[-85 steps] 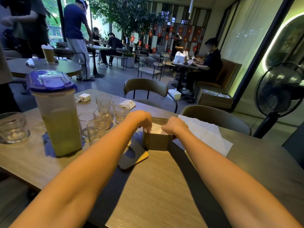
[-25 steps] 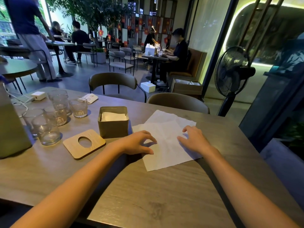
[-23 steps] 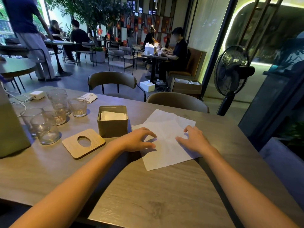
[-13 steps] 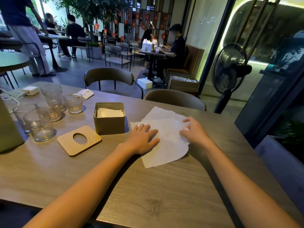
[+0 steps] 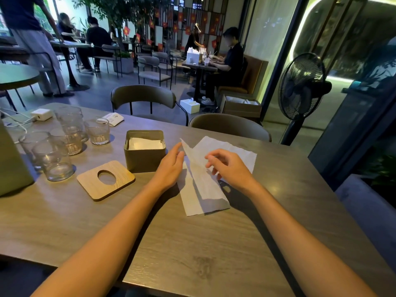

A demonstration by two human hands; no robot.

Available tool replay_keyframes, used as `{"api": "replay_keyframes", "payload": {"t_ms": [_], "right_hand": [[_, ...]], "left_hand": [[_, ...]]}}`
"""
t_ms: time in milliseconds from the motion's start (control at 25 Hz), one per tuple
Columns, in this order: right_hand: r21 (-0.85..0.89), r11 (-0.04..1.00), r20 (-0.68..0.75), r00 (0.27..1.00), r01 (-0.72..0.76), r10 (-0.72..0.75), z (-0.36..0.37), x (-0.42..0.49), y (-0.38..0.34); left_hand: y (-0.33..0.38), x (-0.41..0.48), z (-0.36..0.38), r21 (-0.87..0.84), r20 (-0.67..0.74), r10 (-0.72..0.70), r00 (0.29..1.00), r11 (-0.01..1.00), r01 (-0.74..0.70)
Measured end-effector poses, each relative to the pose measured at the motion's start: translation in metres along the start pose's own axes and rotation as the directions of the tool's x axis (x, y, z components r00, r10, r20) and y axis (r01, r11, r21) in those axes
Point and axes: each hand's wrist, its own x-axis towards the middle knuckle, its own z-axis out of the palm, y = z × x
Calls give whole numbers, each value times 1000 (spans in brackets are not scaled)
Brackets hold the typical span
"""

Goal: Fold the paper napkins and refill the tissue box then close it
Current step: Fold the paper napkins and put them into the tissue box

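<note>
One napkin (image 5: 203, 189) on the table (image 5: 192, 254), just right of the box (image 5: 145, 161). Half folded: near end flat on the wood, one flap lifted and leaning toward the box, its pointed corner up about level with the box's rim. More white paper spread flat farther right of the box, under the flap; same sheet or a second one, cannot tell.

Left hand (image 5: 171, 166) between box and flap, close beside the box's right wall but clear of it. Released, fingers straight and together, tips resting against the flap's box-side face. Right hand (image 5: 229, 168) on the flap's far side from the box, fingers curled, thumb and forefinger pinching the flap's edge. Napkin caught between both hands.

Box open-topped, with a stack (image 5: 145, 144) of folded white napkins inside, close under the rim. Lid (image 5: 106, 180), wooden with an oval hole, flat on the table left of the box and a little nearer, just off its front corner. Glasses (image 5: 70, 136) clustered well left of the box.
</note>
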Motion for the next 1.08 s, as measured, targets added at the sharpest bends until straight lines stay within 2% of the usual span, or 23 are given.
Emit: {"api": "replay_keyframes", "payload": {"t_ms": [120, 240, 320, 400, 480, 640, 720, 920, 1080], "right_hand": [[-167, 986, -95, 995, -25, 9, 6, -2, 16], [-247, 969, -35, 999, -14, 6, 14, -10, 25], [-305, 952, 9, 1000, 14, -12, 18, -13, 31], [-401, 914, 57, 997, 63, -44, 22, -13, 34], [-449, 889, 82, 995, 92, -62, 23, -13, 36], [-438, 897, 40, 998, 57, -45, 22, -10, 34], [-472, 881, 36, 999, 37, -23, 23, -9, 35], [-315, 942, -136, 988, -119, 79, 19, -5, 33], [-229, 950, -137, 973, -213, 186, 20, -2, 29]], "left_hand": [[8, -2, 3, 20, -57, -4, 998, 1000, 5], [10, -1, 7, 176, -63, 86, 994, 982, -73], [5, -1, 8, 254, 13, 112, 994, 961, -112], [0, -2, 10, 330, 143, 91, 986, 934, -134], [-2, -3, 12, 452, 208, 66, 976, 878, -156], [-4, -4, 8, 602, 259, 7, 966, 781, -167], [-6, -4, 6, 612, 307, -51, 950, 775, -156], [2, -7, 5, 634, 370, -118, 921, 757, -158], [8, -9, 7, 648, 389, -139, 911, 744, -164]]}}
